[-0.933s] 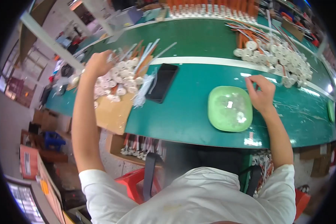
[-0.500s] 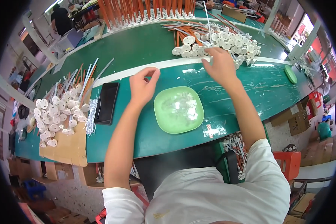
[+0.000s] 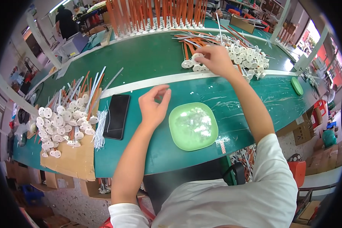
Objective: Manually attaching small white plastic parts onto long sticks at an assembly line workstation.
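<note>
My right hand (image 3: 216, 61) reaches over the near left side of a heap of white discs (image 3: 250, 57) with orange and grey strips attached. Its thumb and fingers close on one white round disc (image 3: 197, 58) at the edge of that heap. My left hand (image 3: 154, 105) hovers above the table with fingers loosely curled, thumb apart, and nothing visible in it. Between my forearms sits a light green rounded-square dish (image 3: 177, 140) holding small clear, shiny bits. Left of my left hand lies a black phone (image 3: 117, 117), beside a bundle of thin white strands (image 3: 100, 130).
A second pile of white discs with strips (image 3: 59, 123) lies on a cardboard sheet (image 3: 70, 163) at the left. Orange strips stand in rows on white bases (image 3: 159, 24) at the back. A white strip (image 3: 140, 83) crosses the green table. A small green dish (image 3: 296, 86) is far right.
My right hand has moved left along the heap and now grips a disc. My left thumb and fingertips have parted slightly. The view has shifted, so the table things appear lower and farther right.
</note>
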The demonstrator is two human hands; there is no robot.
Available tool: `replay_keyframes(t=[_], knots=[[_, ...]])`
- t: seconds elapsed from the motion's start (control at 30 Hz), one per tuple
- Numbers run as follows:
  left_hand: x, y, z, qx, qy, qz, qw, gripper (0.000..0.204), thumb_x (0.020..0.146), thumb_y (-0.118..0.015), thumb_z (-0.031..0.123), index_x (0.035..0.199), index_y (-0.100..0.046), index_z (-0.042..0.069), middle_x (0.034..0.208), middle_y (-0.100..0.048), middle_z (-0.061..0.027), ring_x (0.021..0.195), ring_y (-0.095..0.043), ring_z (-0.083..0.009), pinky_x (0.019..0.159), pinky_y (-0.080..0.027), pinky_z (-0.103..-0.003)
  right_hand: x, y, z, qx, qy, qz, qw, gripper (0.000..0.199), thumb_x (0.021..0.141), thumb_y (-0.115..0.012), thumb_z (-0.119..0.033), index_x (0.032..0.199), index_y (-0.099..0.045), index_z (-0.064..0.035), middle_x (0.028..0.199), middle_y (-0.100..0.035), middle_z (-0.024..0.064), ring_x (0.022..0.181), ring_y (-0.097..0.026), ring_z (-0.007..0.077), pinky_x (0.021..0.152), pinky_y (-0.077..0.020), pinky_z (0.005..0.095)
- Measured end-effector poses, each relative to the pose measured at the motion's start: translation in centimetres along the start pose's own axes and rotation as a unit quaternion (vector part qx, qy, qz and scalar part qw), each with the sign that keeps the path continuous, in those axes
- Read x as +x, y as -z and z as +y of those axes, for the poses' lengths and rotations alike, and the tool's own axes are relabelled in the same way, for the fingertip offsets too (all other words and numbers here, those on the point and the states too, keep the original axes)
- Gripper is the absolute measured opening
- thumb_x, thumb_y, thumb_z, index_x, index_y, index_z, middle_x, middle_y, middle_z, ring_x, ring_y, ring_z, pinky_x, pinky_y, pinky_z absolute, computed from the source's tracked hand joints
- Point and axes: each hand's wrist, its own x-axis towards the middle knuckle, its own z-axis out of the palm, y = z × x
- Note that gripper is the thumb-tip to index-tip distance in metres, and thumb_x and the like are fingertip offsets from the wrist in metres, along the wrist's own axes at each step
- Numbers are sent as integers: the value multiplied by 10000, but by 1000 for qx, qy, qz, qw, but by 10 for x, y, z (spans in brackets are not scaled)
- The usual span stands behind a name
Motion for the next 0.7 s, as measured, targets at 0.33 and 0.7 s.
replay_keyframes(t=[0.33, 0.7], knots=[[-20, -19, 51, -87, -125, -175, 973, 561, 934, -650, 31, 1476, -511, 82, 1150, -711, -202, 1004, -722, -325, 878, -556, -381, -123, -45, -78, 521, -65, 79, 848, 205, 931, -719, -88, 1093, -654, 19, 957, -740, 128, 835, -727, 153, 704, -594, 269], [-24, -8, 63, 9, -87, -266, 960, 473, 940, -596, -20, 1408, -549, 23, 1018, -708, -208, 870, -713, -347, 770, -550, -382, -121, -26, -64, 126, 231, 188, 946, 214, 707, -798, 3, 913, -741, 14, 736, -730, 106, 619, -722, 177, 573, -582, 260]])
